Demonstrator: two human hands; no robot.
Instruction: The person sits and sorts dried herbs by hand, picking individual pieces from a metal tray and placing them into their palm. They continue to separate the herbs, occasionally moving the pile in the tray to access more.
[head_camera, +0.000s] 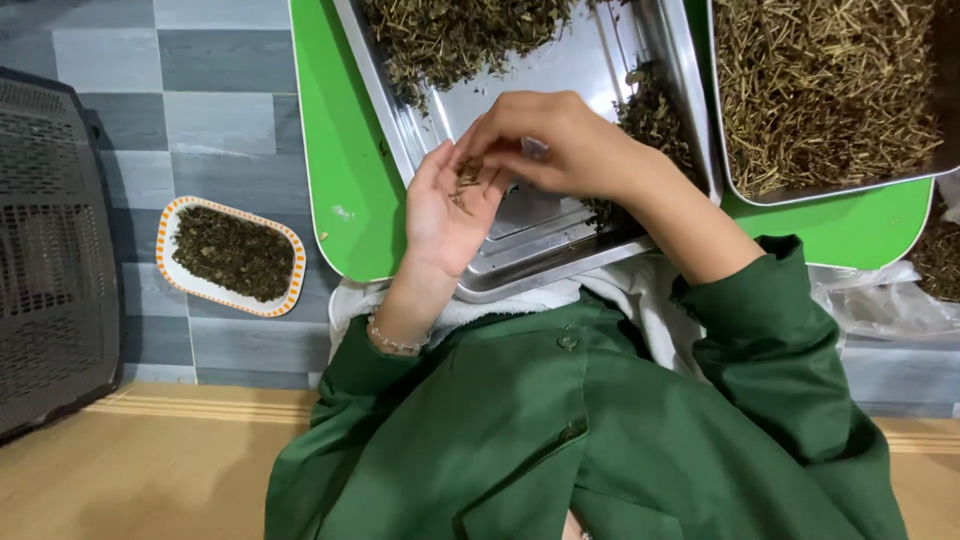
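My left hand (445, 215) lies palm up over the near edge of a shiny metal tray (560, 225), with a few dried herb bits (468, 178) resting in the palm. My right hand (560, 145) reaches across from the right, its fingertips pinched together on the bits in that palm. The tray holds a heap of dried green herbs (450, 35) at its far end and a smaller dark pile (655, 125) along its right side. I wear green sleeves and a bead bracelet (395, 342) on the left wrist.
A second metal tray (760, 195) full of dried yellowish stems (825, 85) sits at the right. Both trays rest on a green board (345, 150). A small orange-rimmed dish (290, 290) of dark herbs lies on the grey tiled floor at left, beside a black plastic crate (50, 250). Clear plastic (890, 305) at right.
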